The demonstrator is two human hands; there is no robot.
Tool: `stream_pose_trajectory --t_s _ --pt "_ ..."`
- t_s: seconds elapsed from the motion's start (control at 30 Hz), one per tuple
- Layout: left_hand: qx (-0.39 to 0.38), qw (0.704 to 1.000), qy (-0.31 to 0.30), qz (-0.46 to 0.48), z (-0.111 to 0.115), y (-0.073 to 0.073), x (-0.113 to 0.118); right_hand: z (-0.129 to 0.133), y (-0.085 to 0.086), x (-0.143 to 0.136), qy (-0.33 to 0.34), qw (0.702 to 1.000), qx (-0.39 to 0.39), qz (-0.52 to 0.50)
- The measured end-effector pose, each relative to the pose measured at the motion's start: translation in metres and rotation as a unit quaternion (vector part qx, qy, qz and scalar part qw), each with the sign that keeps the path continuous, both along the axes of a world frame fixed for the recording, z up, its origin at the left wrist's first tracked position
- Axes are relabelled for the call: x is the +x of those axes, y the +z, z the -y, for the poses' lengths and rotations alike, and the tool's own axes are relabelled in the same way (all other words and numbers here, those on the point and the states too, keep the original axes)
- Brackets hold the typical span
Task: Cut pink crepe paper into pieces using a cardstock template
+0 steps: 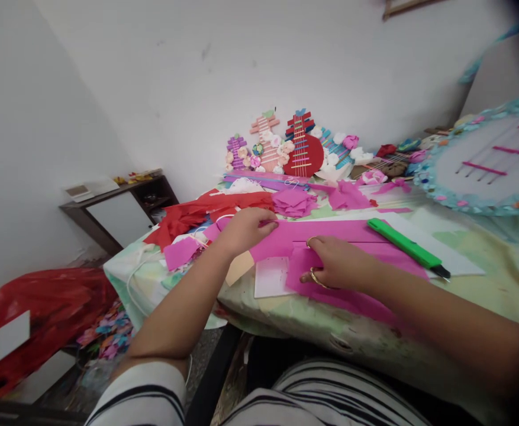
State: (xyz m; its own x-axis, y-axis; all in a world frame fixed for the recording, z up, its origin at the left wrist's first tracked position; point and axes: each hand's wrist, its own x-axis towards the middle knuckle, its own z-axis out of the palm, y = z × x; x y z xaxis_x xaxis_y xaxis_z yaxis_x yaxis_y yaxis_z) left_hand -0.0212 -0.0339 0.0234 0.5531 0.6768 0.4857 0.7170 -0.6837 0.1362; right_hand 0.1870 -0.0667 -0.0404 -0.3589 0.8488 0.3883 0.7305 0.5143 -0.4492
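Striped sleeve [144,395]; left hand [251,231], pinching pink paper [337,229] near its far edge, on table [485,299]; right hand [337,263], gripping gold-looped scissors [313,276]; paper best held taut, fingertips off the cutting line

1. No text, label, brand, number or sign can be read.
2. Green cutter [403,244], beyond the right hand [339,263] and to its right: any lettering on its body is too small to tell.
3. White board [268,283], just left of the right hand: faint specks near its edge, not legible as characters.
4. Pale flat item [99,186], well off to the left of the left hand [250,231]: a brownish patch, any print there too blurred to make out.
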Motion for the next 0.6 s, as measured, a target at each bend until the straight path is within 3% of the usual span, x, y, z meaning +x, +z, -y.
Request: stream_pose_trajectory --t_s 0.13,0.2,0.3,0.43,0.5,0.6 --pt "0.016 1.0 -0.011 -0.01 0.018 -0.008 -0.003 0.003 0.016 -0.004 -0.017 0.991 -0.053 -0.122" --pt "0.014 1.0 -0.017 -0.01 0.026 -0.014 -0.006 0.003 0.032 -0.001 -0.05 0.962 -0.123 -0.238" --pt "0.015 1.0 -0.006 -0.013 0.033 -0.018 -0.009 0.0 0.059 0.0 -0.09 0.885 -0.194 -0.413" --pt "0.02 1.0 0.005 -0.016 0.033 -0.013 -0.008 -0.011 0.081 -0.012 -0.067 0.74 -0.236 -0.626" --pt "0.028 0.999 0.001 -0.02 0.032 -0.01 -0.006 -0.019 0.081 -0.022 -0.064 0.712 -0.236 -0.658" --pt "0.045 0.998 0.002 -0.04 0.03 -0.007 -0.002 -0.033 0.072 -0.037 -0.066 0.693 -0.232 -0.679"
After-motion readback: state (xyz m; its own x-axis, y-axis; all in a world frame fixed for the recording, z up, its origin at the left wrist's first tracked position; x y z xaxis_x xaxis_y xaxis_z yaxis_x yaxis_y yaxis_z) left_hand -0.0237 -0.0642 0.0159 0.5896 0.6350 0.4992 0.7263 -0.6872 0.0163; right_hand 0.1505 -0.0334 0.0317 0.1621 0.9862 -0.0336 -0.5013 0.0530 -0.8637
